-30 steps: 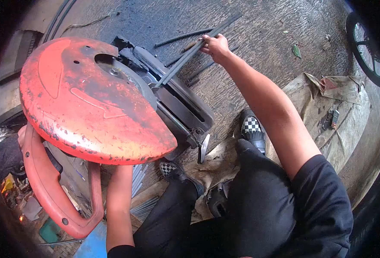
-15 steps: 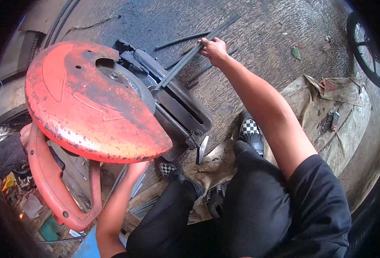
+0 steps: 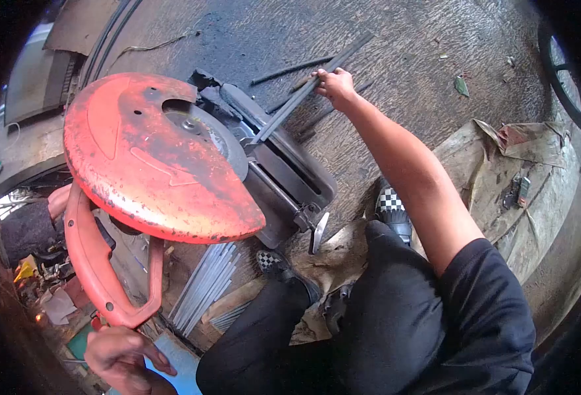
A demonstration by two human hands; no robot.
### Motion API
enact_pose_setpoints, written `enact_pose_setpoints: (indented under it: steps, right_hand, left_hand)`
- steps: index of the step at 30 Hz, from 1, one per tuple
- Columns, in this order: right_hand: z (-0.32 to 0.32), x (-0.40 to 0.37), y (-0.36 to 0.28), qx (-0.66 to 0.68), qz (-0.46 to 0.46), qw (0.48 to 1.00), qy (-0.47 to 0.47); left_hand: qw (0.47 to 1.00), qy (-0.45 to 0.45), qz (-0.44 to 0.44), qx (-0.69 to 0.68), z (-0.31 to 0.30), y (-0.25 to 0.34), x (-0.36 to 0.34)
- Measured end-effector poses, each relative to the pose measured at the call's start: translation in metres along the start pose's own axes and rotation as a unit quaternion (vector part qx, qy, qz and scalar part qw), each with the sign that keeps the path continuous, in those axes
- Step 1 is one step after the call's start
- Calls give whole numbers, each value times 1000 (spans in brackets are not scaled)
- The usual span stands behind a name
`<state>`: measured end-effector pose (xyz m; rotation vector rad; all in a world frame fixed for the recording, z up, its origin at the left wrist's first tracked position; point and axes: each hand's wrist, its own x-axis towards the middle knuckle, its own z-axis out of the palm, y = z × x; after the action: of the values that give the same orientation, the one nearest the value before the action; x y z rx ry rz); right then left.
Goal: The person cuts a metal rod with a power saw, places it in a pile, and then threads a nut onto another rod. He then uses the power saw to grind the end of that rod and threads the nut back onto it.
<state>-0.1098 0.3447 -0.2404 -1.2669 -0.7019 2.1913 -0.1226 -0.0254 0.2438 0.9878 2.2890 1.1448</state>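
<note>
My right hand (image 3: 335, 87) is closed around a pair of long grey metal bars (image 3: 289, 110). Their near ends lie at the vise of a cut-off saw, by the edge of its abrasive disc (image 3: 228, 148). The saw has a scuffed red-orange guard (image 3: 165, 171) and a red loop handle (image 3: 90, 257). Just below the lower end of that handle is my left hand (image 3: 123, 355), fingers loosely bent and thumb apart, with nothing seen in it. The vise crank (image 3: 319, 232) sticks out at the front of the dark saw base (image 3: 277, 210).
Several cut grey bars (image 3: 205, 283) lie beneath the saw handle. Dark rods (image 3: 290, 69) rest on the wet floor beyond the saw. A dirty cloth sheet (image 3: 501, 171) with a lighter-like item (image 3: 523, 191) spreads to the right. A wheel (image 3: 563, 79) stands at far right.
My left hand has come out from under the guard and moved down-left to the handle's lower end, uncovering the cut bars. My right hand keeps its hold; the view has shifted slightly.
</note>
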Motion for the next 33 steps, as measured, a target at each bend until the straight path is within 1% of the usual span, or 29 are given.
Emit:
enact_pose_setpoints:
  steps: [1,2,3,4,5,6,7,9,11,12,14,16,18,19,21,22,25,28,33]
  right_hand:
    - [0,-2,1,3,-1,1000,4]
    - [1,-5,0,2,-4,1000,4]
    - [2,-6,-1,4,-5,1000,9]
    - [4,-7,-1,4,-7,1000,4]
    - [4,-6,-1,6,-9,1000,0]
    - [3,-6,-1,8,-8,1000,-3]
    - [2,-5,-1,-1,-14,1000,-9]
    - [5,-4,-3,-9,-20,1000,-14]
    - [6,-5,-4,-24,-20,999,-4]
    - [6,-2,-2,-32,-24,999,-3]
    - [5,2,2,-36,-27,999,0]
    - [5,6,5,-38,-31,999,3]
    - [4,11,9,-32,-32,999,17]
    - [5,8,7,-31,-33,999,17]
    - [7,2,3,-35,-31,999,22]
    - [9,3,2,-33,-31,999,24]
    - [8,10,10,-68,-40,996,53]
    - [7,16,15,-111,-66,989,78]
    - [9,14,13,-135,-69,983,100]
  left_hand:
    - [1000,1,-4,5,-15,3,9]
    - [992,-117,50,-29,-32,5,23]
    - [965,-231,103,-63,-38,8,33]
    - [985,-67,158,33,-31,9,27]
    - [974,21,196,117,-20,3,42]
    - [955,56,241,161,-14,-8,57]
    - [947,82,264,162,-5,-22,67]
    - [946,-49,282,153,14,-19,81]
    - [953,-70,216,200,23,-14,68]
    - [910,-89,252,318,34,-10,68]
    - [884,-135,266,360,54,-9,57]
    - [849,-185,280,409,69,-22,42]
    - [844,-210,279,407,92,-36,26]
    - [824,-226,293,428,103,-44,19]
    - [812,-235,308,436,128,-55,9]
    - [810,-205,320,446,142,-65,2]
    - [810,-191,330,446,164,-84,-10]
    - [808,-178,339,447,170,-87,-13]
    - [805,-178,342,450,170,-88,-12]
